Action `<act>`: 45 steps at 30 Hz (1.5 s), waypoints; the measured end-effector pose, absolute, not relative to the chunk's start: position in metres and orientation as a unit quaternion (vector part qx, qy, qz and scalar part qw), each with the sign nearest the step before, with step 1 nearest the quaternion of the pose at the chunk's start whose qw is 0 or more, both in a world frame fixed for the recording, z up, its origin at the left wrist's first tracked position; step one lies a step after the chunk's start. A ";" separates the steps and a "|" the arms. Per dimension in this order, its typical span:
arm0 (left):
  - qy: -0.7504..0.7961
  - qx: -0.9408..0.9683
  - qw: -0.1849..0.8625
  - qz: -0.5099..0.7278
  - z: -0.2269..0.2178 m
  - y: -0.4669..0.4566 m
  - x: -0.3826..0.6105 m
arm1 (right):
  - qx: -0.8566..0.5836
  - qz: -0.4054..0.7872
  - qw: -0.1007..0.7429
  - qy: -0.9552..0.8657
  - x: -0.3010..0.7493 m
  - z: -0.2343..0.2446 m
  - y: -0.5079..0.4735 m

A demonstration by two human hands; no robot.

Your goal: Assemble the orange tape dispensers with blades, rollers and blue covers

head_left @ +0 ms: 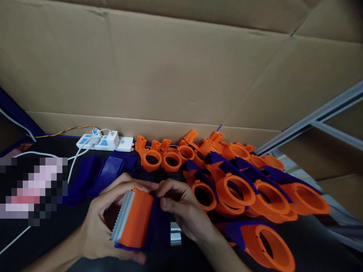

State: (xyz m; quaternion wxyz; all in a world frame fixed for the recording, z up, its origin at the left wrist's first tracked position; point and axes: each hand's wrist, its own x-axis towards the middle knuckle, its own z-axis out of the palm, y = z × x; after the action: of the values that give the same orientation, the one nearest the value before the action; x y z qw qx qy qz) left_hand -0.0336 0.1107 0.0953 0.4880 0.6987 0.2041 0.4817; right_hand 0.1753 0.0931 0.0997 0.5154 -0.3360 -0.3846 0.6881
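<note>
A hand-held tape dispenser [136, 221] sits in my left hand [98, 223], whose fingers wrap around it. Its orange head faces up, with a grey serrated metal blade [122, 217] along the left side. Dark blue plastic, like a flap [159, 226], extends from its right side. The thumb and curled fingers of my right hand [184, 207] close at the upper edge of that blue plastic. What lies between those fingertips is mostly hidden. Below my right hand a small shiny metal piece [176, 238] shows on the dark table.
Several orange-and-blue tape dispensers [238, 190] crowd the right side, one [269, 245] nearer me. Orange dispenser frames [171, 160] stand along the cardboard wall [184, 68]. Blue plastic pieces [106, 173] lie left of centre. Behind them is a white power strip [124, 143] with cables.
</note>
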 end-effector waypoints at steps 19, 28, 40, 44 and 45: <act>0.204 0.689 0.512 0.471 0.092 0.119 -0.033 | -0.361 0.619 0.520 -0.465 0.182 0.094 0.096; 0.387 0.546 0.523 0.527 0.072 0.119 -0.031 | -0.469 0.175 0.454 -0.737 0.180 0.099 0.071; 0.350 0.352 0.738 0.457 0.073 0.103 0.003 | -0.479 -0.128 0.215 -0.842 0.210 0.112 0.027; 0.275 0.367 0.775 0.434 0.072 0.104 0.003 | -0.485 -0.094 0.219 -0.841 0.227 0.118 0.029; 0.256 0.370 0.781 0.433 0.073 0.106 0.002 | -0.500 -0.098 0.233 -0.828 0.233 0.121 0.031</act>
State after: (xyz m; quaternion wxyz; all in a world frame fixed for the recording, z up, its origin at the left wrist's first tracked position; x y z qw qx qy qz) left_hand 0.0016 0.1060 0.0730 0.7808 0.3704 0.2557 0.4334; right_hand 0.2325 0.0315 0.1205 0.2332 -0.4997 -0.8284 -0.0980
